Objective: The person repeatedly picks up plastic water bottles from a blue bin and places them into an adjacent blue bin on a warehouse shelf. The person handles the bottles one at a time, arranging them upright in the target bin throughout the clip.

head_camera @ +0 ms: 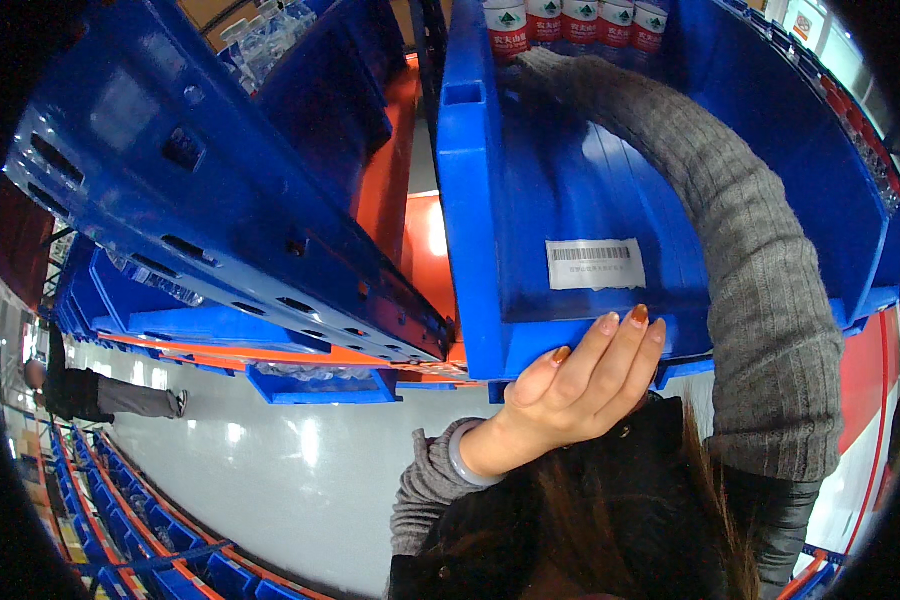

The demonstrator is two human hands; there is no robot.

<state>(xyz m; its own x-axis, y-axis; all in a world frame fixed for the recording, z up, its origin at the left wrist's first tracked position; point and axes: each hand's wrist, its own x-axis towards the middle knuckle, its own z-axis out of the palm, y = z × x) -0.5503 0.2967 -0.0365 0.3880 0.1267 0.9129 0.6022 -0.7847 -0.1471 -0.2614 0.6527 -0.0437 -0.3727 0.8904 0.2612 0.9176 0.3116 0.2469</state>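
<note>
My left hand (577, 382), with a pale bracelet at the wrist, has its fingertips over the front lip of a blue plastic bin (469, 225); its thumb is hidden. My right arm, in a grey ribbed knit sleeve (757, 247), curves into the same bin from the right. Its cuff ends at the back beside a row of plastic water bottles (579, 22) with red and white labels. My right hand is out of view past the cuff, and whether it holds anything is hidden. A white barcode label (596, 264) is stuck inside the bin near the front.
A perforated blue rack upright (217, 217) stands left of the bin, near orange shelf beams (390, 165). Another bin at upper left holds clear bottles (259, 41). More bottles (855, 127) line the right. A person (82, 394) stands on the grey floor far left, near further bin racks (157, 525).
</note>
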